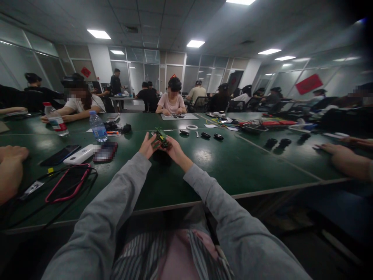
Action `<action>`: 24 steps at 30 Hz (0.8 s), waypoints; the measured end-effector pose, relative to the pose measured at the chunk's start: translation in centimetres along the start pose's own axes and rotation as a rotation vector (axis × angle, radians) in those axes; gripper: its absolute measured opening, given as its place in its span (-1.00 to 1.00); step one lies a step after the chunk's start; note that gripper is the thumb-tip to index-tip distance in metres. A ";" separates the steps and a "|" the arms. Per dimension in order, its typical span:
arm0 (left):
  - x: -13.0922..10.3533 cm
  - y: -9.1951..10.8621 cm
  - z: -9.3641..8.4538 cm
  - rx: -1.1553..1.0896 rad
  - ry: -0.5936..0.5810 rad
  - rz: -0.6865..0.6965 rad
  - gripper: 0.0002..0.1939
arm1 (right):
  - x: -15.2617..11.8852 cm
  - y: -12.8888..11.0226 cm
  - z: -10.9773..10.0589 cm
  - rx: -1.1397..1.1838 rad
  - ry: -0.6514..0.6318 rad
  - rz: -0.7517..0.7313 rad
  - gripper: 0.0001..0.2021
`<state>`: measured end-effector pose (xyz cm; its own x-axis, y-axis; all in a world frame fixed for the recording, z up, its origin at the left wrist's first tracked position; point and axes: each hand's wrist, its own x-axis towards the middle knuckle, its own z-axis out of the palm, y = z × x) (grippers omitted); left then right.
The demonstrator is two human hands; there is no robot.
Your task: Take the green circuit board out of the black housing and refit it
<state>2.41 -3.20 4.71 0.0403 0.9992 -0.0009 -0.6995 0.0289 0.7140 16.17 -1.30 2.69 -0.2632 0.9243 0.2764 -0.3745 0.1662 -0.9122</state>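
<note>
A small green object with a yellow patch (161,137), perhaps a toy or circuit part, is held up above the green table (221,171) in front of me. My left hand (149,145) touches its left side, with some fingers spread and the fingertips against it. On the other side, my right hand (174,149) has its fingers wrapped round the object's right and lower edge. The object's finer details are too small to tell.
Phones, one in a pink case (68,182), and cables lie at the left, with two bottles (99,127) behind. Small black items (218,137) and a white ring (191,127) lie beyond my hands. Other people's hands rest at both sides.
</note>
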 end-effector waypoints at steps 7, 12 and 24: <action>1.4 -0.7 -1.6 0.129 -0.001 0.167 -0.55 | -0.4 -0.6 -0.3 0.094 -0.129 0.215 -0.61; 0.9 -1.0 -0.9 0.140 -0.011 0.193 -0.37 | -0.8 -0.7 -0.7 -0.193 -0.142 0.015 -0.53; 1.8 -0.6 -2.8 0.336 -0.131 0.271 -0.58 | -0.2 0.0 -2.0 -0.480 -0.107 -0.151 -0.51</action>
<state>0.90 -1.32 2.34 -0.0071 0.9567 0.2908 -0.4273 -0.2659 0.8641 18.02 -0.86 2.05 -0.3364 0.8419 0.4219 0.0289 0.4570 -0.8890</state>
